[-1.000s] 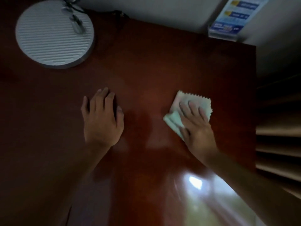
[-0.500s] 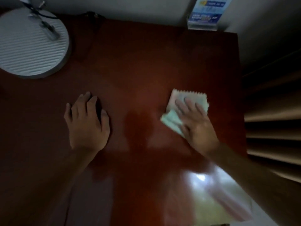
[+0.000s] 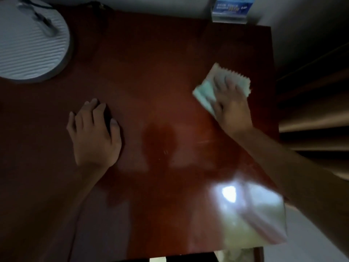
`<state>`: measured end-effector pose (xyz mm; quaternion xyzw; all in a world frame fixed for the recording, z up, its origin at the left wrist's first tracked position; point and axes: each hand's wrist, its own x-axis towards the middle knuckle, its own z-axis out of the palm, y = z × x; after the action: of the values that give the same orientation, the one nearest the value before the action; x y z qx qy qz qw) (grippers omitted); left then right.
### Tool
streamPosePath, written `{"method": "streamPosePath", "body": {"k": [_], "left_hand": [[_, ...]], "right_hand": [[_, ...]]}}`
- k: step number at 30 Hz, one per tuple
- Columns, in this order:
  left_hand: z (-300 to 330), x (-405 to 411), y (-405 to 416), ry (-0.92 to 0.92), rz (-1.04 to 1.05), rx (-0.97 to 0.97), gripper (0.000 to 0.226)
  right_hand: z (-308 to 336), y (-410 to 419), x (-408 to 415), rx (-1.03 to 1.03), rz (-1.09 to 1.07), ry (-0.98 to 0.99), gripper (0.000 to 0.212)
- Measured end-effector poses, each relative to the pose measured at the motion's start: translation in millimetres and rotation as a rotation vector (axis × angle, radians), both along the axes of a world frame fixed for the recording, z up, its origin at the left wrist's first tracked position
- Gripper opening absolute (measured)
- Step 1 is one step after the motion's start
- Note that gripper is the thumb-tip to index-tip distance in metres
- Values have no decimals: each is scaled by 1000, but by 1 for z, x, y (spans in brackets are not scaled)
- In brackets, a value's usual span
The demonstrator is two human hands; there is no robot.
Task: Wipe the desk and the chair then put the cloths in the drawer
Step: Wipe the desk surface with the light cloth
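Now pressing flat-fingered right hand [image 3: 233, 108] on cloth [image 3: 204, 95] near desk [image 3: 151, 72] right edge; left hand [image 3: 94, 133] flat, empty; best overlapping strokes, firm, even pressure

One desk [image 3: 151, 72], one cloth [image 3: 205, 91], two hands, one round ridged disc [image 3: 28, 48], one blue leaflet holder [image 3: 229, 10].

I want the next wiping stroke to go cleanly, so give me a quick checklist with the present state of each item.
1. Cloth flat under the right hand: ok.
2. Left hand resting on the desk, away from the cloth: ok.
3. Round white lamp base clear of the cloth: ok.
4. Leaflet stand at the back edge, out of the way: ok.
5. Desk surface already clean: cannot tell, too dim.
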<state>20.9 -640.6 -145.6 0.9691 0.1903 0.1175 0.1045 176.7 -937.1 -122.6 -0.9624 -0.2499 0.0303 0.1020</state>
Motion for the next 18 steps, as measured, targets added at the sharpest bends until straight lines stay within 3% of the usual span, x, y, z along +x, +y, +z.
{"method": "streamPosePath", "body": {"k": [3, 8, 10, 15, 18], "left_hand": [[1, -1, -3, -22, 2, -3, 46], [2, -2, -2, -16, 6, 2, 46], [2, 0, -3, -20, -4, -5, 46], [3, 0, -3, -5, 6, -14, 46], [4, 0, -3, 11, 4, -21, 47]], "right_hand": [[0, 10, -1, -17, -93, 13, 47], [-7, -3, -126, 42, 181, 4, 45], [-6, -10, -96, 15, 237, 5, 47], [-3, 3, 42, -22, -132, -20, 49], [-10, 34, 13, -27, -166, -25, 54]]}}
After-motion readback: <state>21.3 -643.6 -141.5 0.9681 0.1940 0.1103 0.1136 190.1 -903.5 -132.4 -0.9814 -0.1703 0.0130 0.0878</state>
